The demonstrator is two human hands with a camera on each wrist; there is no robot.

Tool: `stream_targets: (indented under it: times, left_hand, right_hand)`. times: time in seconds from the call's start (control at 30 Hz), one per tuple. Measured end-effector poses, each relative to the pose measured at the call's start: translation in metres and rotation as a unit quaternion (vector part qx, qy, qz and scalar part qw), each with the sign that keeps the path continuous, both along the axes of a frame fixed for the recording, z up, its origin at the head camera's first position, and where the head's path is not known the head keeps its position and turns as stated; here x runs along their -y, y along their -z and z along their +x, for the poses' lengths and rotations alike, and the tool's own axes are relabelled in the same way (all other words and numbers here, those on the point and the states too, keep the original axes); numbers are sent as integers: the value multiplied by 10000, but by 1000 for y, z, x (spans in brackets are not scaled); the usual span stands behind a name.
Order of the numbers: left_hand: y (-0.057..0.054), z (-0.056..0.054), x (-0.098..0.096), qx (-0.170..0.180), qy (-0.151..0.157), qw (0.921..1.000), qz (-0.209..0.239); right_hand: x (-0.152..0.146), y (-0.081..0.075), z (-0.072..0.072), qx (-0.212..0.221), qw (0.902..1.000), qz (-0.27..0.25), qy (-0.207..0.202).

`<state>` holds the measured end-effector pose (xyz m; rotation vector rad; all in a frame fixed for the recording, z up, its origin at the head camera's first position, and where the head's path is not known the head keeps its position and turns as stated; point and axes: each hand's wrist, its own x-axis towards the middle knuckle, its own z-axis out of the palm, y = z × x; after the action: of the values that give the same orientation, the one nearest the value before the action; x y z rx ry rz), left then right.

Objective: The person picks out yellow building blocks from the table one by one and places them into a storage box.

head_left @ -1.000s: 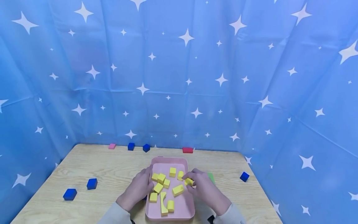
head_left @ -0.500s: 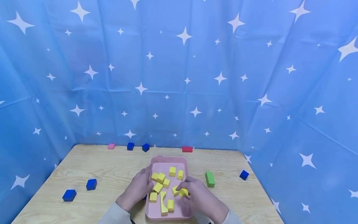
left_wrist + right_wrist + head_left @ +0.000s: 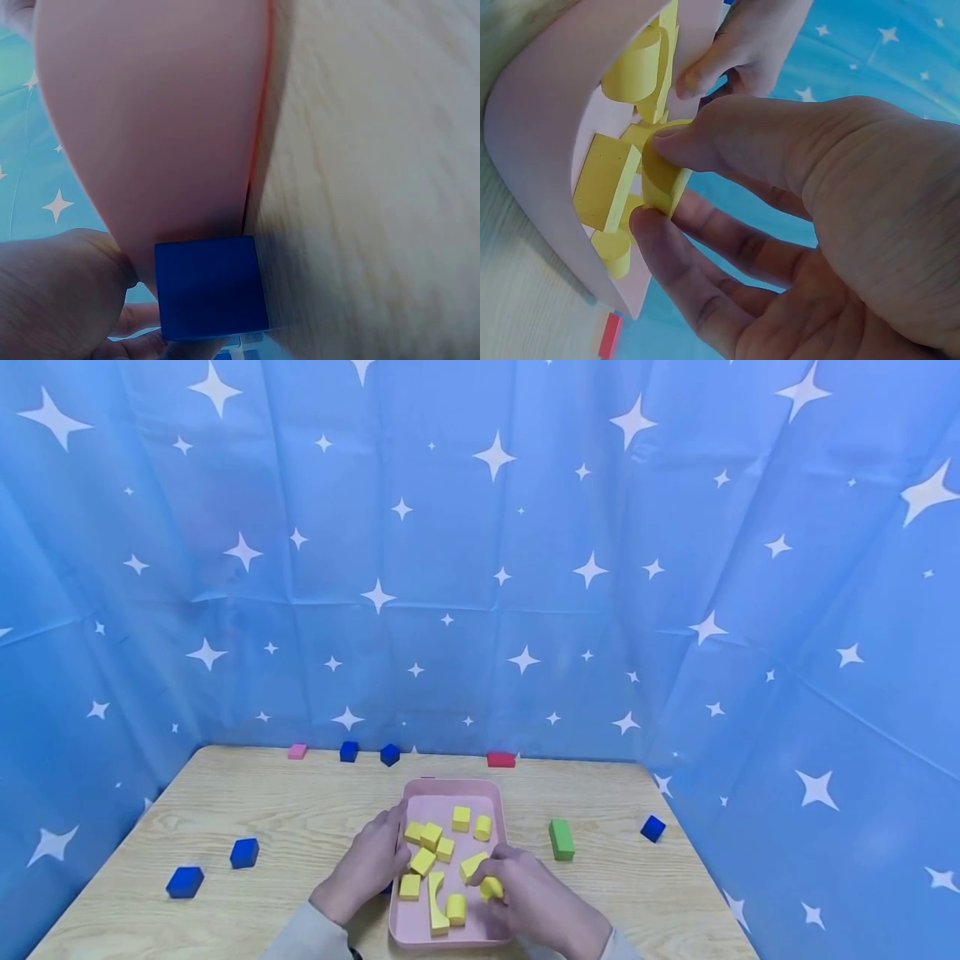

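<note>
A pink tray [image 3: 453,787] holds several yellow blocks: cubes, cylinders such as the one near its front [image 3: 456,909], an oblong block [image 3: 473,867] and a long arch-cut block [image 3: 437,906]. My left hand [image 3: 367,862] grips the tray's left side, its thumb over the rim and its fingers outside. My right hand [image 3: 543,893] is over the tray's right front part. Between thumb and fingertips it pinches a yellow block with a curved face [image 3: 667,172], beside the oblong block. In the left wrist view a blue cube [image 3: 210,289] stands against the tray's outer wall.
Two blue blocks lie on the left, one nearer [image 3: 184,882] and one farther [image 3: 244,852]. A green block [image 3: 561,840] and a blue cube [image 3: 652,828] are on the right. Pink [image 3: 297,752], blue [image 3: 348,752] and red [image 3: 501,760] blocks lie along the back edge, before a starry blue curtain [image 3: 480,568].
My right hand has moved from the tray's right rim inward and toward me, carrying the curved yellow block, uncovering the green block. The left hand has stayed on the tray.
</note>
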<state>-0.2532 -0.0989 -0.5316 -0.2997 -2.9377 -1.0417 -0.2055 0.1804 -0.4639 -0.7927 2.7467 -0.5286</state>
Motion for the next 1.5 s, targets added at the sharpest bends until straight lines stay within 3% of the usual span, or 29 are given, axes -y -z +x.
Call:
stream_targets:
  times: [0.27, 0.47, 0.77, 0.97, 1.17, 1.5]
  left_hand:
    - [0, 1, 2, 46, 46, 9999, 117]
    - [1, -1, 3, -10, 43, 10000, 87]
    - [0, -3, -1, 86, 2, 10000, 11]
    - [2, -3, -2, 7, -29, 10000, -43]
    - [1, -6, -1, 62, -32, 10000, 64]
    - [7, -5, 15, 104, 6, 9994, 345]
  right_hand:
    - [-1, 0, 2, -98, 9999, -28, -46]
    - [-5, -1, 4, -550, 9984, -120, -21]
    - [-17, -1, 5, -351, 9949, -584, 742]
    - [-27, 7, 4, -787, 9892, -951, 793]
    - [-37, 15, -4, -788, 9862, -937, 1111]
    - [-54, 23, -13, -1412, 9743, -969, 1465]
